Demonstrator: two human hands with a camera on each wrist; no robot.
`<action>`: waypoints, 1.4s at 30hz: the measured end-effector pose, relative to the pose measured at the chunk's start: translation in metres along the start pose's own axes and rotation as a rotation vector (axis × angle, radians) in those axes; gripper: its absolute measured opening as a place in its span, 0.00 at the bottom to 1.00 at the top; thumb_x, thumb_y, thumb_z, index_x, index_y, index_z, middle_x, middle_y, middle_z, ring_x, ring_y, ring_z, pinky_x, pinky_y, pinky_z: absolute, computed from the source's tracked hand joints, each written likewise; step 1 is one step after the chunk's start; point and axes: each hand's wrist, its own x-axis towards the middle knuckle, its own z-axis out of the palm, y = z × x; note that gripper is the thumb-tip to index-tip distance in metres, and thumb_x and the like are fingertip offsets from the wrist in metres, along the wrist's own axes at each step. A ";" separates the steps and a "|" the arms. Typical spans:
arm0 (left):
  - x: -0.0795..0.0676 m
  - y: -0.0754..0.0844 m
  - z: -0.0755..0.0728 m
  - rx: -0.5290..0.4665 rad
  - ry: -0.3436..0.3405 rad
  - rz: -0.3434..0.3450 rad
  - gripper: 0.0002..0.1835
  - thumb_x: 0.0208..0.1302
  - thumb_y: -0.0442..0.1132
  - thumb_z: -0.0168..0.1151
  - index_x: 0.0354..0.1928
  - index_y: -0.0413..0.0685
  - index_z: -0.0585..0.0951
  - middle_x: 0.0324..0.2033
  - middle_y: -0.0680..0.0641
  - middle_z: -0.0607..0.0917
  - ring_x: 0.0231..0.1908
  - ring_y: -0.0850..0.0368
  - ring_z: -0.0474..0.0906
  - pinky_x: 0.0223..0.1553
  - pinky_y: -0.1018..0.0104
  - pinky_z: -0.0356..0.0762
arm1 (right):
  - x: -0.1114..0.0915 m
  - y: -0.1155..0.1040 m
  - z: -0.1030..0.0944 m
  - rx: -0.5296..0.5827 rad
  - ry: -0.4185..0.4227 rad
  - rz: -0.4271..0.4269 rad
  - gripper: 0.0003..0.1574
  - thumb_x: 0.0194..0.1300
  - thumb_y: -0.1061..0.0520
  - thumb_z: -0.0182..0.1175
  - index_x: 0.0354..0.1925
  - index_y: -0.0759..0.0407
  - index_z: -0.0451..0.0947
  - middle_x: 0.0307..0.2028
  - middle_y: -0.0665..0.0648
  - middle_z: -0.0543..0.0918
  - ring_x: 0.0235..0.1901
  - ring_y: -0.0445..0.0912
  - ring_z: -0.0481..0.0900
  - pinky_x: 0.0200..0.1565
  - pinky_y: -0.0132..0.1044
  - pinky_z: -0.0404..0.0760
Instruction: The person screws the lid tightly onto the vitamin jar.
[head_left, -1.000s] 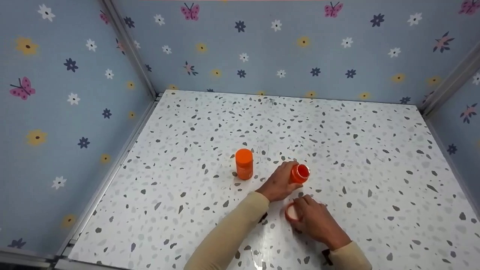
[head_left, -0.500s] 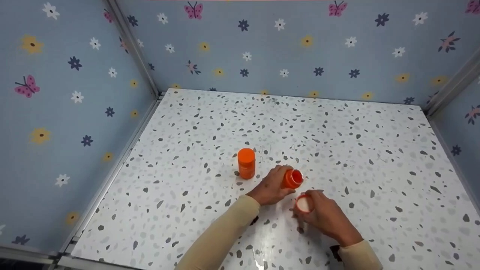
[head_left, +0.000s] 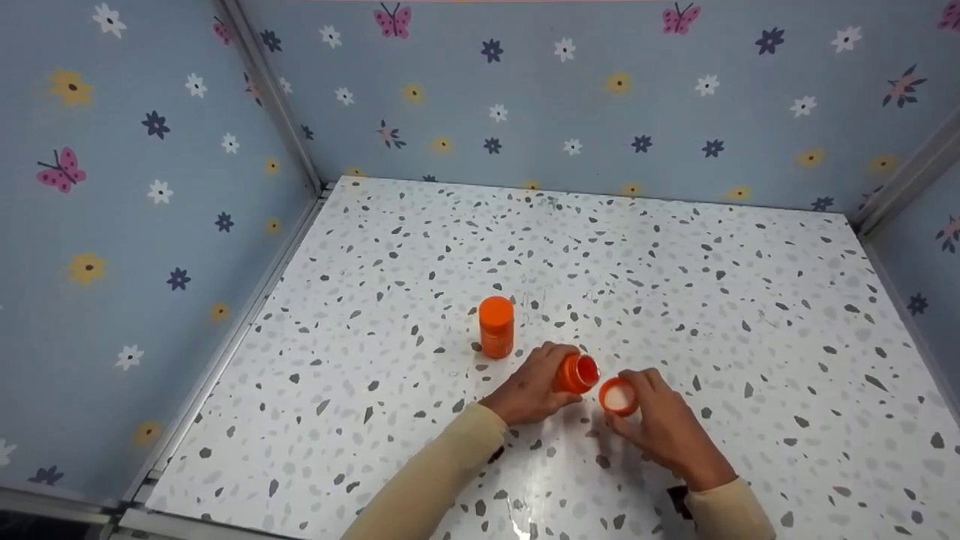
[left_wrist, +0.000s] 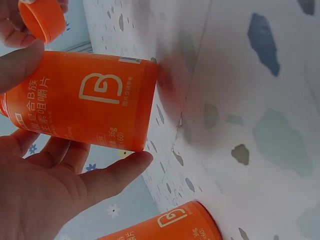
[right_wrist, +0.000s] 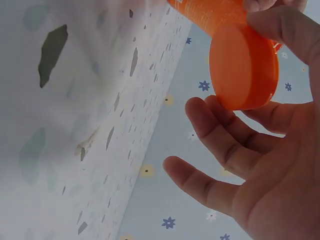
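In the head view my left hand [head_left: 529, 388] holds an open orange bottle [head_left: 572, 375], tilted so its uncapped mouth faces right and toward me. The left wrist view shows white lettering on this bottle [left_wrist: 90, 100], with its base just off the tabletop. My right hand [head_left: 667, 429] pinches a round orange cap [head_left: 619, 397] by its rim, with the pale inside facing the bottle's mouth; a small gap separates them. Seen from the right wrist, thumb and fingers grip the cap [right_wrist: 232, 67] while other fingers stretch away. A second orange bottle [head_left: 496, 328] stands upright with its cap on, left of my hands.
The speckled white tabletop [head_left: 420, 247] stretches around both hands. Blue flowered panels [head_left: 525, 90] rise at the back, left and right, joined by metal corner posts [head_left: 277, 97]. A metal edge runs along the table's left side.
My left hand has drawn the open bottle left and nearer to me. My right hand has moved the cap up and right in the head view, turning its inside into sight, closer to the bottle's mouth.
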 end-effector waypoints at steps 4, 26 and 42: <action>-0.004 -0.002 -0.001 0.004 0.001 0.030 0.31 0.61 0.38 0.72 0.64 0.48 0.69 0.56 0.47 0.74 0.56 0.54 0.70 0.59 0.63 0.74 | 0.001 -0.003 -0.002 -0.021 0.037 -0.026 0.35 0.53 0.58 0.76 0.56 0.67 0.74 0.42 0.60 0.76 0.36 0.50 0.79 0.40 0.46 0.82; -0.009 -0.005 0.001 0.024 0.026 0.067 0.32 0.58 0.39 0.74 0.63 0.49 0.72 0.55 0.49 0.76 0.55 0.57 0.72 0.57 0.65 0.75 | 0.006 -0.011 -0.002 -0.023 0.082 -0.078 0.37 0.48 0.61 0.79 0.53 0.70 0.73 0.45 0.63 0.76 0.42 0.53 0.81 0.46 0.47 0.84; -0.007 -0.008 0.001 -0.060 0.017 0.070 0.32 0.58 0.38 0.75 0.63 0.47 0.73 0.56 0.50 0.80 0.55 0.57 0.73 0.58 0.64 0.74 | 0.014 -0.016 0.002 0.106 0.119 -0.185 0.39 0.49 0.65 0.78 0.57 0.68 0.69 0.47 0.60 0.78 0.47 0.52 0.80 0.51 0.49 0.81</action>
